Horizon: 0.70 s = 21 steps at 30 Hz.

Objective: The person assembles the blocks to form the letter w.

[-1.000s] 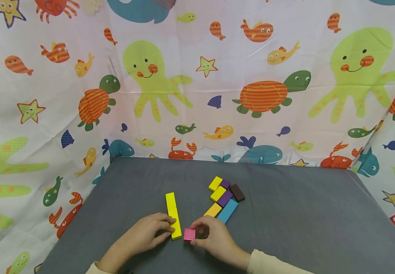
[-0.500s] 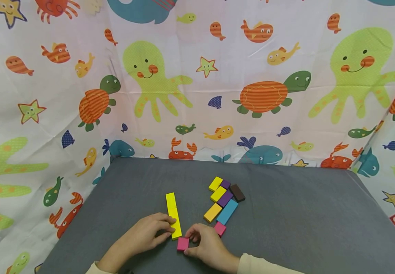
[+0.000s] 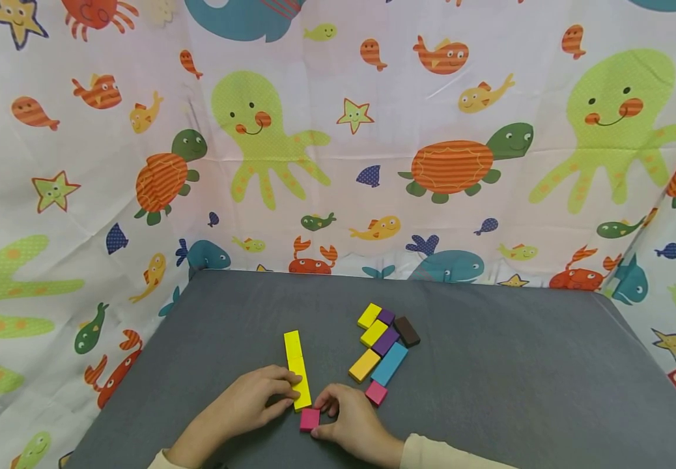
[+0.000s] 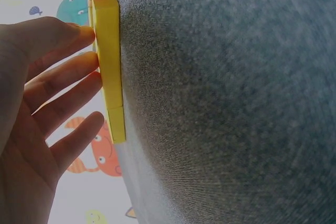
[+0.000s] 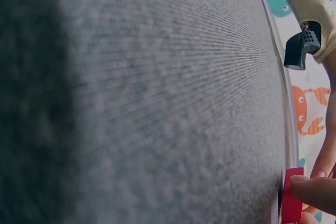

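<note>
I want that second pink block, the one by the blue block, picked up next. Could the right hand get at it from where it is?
Probably yes. The right hand grips a pink block, and the second pink block lies just beyond its knuckles with open grey tabletop around it. It would have to let go first.

Hands (image 3: 291,407) w/ pink block (image 3: 309,419)

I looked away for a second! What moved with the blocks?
The right hand slid the pink block it pinches left and toward the person, to the near end of the yellow row. A second pink block came into view. The left hand stayed on the yellow row.
</note>
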Tool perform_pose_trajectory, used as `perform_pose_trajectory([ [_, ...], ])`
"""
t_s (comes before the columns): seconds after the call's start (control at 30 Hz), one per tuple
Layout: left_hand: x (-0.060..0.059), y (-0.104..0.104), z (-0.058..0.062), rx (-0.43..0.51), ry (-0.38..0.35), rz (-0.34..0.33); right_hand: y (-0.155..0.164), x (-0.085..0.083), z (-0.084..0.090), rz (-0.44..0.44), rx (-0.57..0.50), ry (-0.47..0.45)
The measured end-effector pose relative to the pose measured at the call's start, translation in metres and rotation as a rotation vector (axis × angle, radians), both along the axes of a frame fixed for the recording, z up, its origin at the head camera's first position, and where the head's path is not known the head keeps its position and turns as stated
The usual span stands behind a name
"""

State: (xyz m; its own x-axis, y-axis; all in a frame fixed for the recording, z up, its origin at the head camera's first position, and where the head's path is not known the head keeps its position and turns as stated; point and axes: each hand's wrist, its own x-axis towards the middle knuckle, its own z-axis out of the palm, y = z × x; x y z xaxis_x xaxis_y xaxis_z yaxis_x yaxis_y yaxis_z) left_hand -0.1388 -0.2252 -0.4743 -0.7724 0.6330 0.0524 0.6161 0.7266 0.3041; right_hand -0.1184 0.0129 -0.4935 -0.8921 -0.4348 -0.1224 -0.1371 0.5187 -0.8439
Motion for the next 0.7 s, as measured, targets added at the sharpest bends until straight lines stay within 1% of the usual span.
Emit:
perform_pose_trajectory([
  [0.23,-0.0001,-0.0001,0.0004,0.003,-0.016,0.009,-0.0017,-0.0007,-0.0010,-0.008,0.017,-0.023],
  [0.43,-0.0001,-0.0001,0.0001,0.007,-0.014,0.011,-0.0035,-0.0003,-0.0002,-0.018,0.042,-0.016],
  [0.7,-0.0001,0.0002,0.0008,0.007,-0.018,0.010,-0.0043,-0.0007,0.0007,-0.011,0.054,-0.009],
])
